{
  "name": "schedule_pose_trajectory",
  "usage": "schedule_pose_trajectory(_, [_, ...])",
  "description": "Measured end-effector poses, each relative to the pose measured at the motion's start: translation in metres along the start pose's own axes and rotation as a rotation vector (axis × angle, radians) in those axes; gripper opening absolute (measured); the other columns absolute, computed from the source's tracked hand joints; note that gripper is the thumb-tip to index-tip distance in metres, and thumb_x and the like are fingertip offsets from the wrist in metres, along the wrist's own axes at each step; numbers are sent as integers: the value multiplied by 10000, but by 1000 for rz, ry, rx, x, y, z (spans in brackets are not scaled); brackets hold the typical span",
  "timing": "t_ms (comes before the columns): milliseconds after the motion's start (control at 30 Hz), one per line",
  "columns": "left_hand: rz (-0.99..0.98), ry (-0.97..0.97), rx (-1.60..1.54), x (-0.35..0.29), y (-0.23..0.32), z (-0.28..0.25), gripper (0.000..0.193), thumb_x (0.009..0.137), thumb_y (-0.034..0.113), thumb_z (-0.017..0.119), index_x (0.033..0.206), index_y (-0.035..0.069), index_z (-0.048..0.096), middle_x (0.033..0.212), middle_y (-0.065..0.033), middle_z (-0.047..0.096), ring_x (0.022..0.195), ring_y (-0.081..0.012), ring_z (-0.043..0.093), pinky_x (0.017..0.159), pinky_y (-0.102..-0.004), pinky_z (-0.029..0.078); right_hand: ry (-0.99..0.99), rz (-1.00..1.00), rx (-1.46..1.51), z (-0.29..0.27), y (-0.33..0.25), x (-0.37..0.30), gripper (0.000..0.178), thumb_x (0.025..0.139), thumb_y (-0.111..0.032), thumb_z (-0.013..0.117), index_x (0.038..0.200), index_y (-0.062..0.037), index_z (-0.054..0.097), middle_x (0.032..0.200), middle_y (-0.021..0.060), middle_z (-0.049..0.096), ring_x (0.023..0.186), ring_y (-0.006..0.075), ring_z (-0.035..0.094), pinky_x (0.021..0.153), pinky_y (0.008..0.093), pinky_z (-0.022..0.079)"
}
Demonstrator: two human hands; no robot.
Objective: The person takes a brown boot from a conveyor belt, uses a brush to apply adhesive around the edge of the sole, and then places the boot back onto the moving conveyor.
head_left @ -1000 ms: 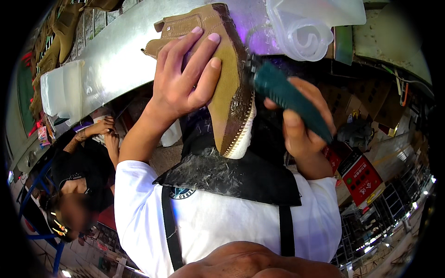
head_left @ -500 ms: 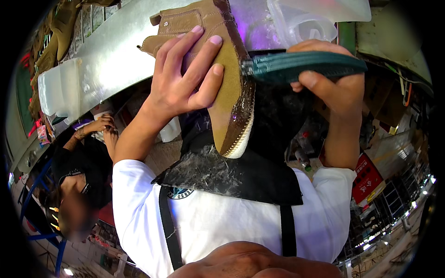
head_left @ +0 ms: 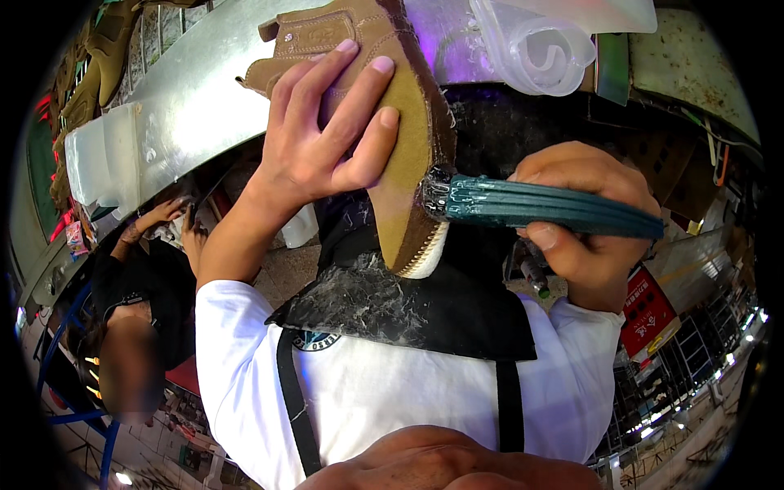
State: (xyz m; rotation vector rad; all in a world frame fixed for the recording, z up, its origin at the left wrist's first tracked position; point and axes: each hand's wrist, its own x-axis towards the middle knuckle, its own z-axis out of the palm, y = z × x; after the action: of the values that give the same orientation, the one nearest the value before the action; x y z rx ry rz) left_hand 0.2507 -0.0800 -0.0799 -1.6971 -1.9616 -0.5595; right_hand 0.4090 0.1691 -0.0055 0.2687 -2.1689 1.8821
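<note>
A tan suede ankle boot (head_left: 413,106) lies on its side across the metal table's edge, its toe pointing down toward my dark apron. My left hand (head_left: 314,135) grips it, fingers spread over the upper. Along the boot's bottom edge runs a darker brown band, and zigzag stitching borders a white patch at the toe. In my right hand (head_left: 592,200) is a brush (head_left: 498,202) with a ridged teal handle, pinched between thumb and fingers. Its dark, wet-looking bristles touch the brown band near the toe. What lies under the boot is hidden.
A translucent plastic container (head_left: 543,53) stands at the upper right of the metal table (head_left: 192,82). Clear plastic blocks or boxes (head_left: 102,155) sit at its left end. More brown boots (head_left: 106,53) hang at the far left. Another person (head_left: 131,286) works at the left.
My right hand and the brush have come down along the boot's edge toward the toe. The boot and my left hand stay nearly in place. The other person's hands have shifted.
</note>
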Motion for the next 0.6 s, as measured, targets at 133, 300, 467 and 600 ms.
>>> schedule_pose_trajectory(133, [0, 0, 6, 3, 1, 0, 503, 813, 107, 752, 1251, 144, 506, 1302, -142, 670, 1096, -400, 661, 870, -482, 565, -45, 20, -93, -2, -10, 0, 259, 736, -35, 799, 952, 71, 703, 867, 224, 733, 743, 259, 741, 655, 327, 598])
schedule_pose_trajectory(300, [-3, 1, 8, 7, 2, -1, 475, 811, 105, 752, 1236, 143, 543, 1302, -133, 671, 1092, -392, 659, 866, -478, 564, -114, -60, -99, -8, -10, 11, 269, 719, -30, 780, 948, 80, 691, 843, 236, 720, 726, 269, 736, 647, 333, 598])
schedule_pose_trajectory(467, [3, 10, 24, 12, 1, 0, 470, 805, 119, 757, 1233, 145, 565, 1301, -131, 676, 1088, -381, 661, 856, -464, 561, -203, -50, -66, -19, -11, 23, 295, 687, -24, 763, 951, 86, 689, 834, 237, 715, 719, 272, 736, 643, 337, 603])
schedule_pose_trajectory(600, [2, -8, 50, 18, 1, -1, 480, 800, 137, 756, 1243, 145, 572, 1292, -136, 681, 1080, -366, 663, 843, -450, 553, -301, -21, -85, -29, -23, 33, 308, 686, -52, 771, 950, 83, 690, 835, 238, 715, 715, 268, 734, 637, 335, 602])
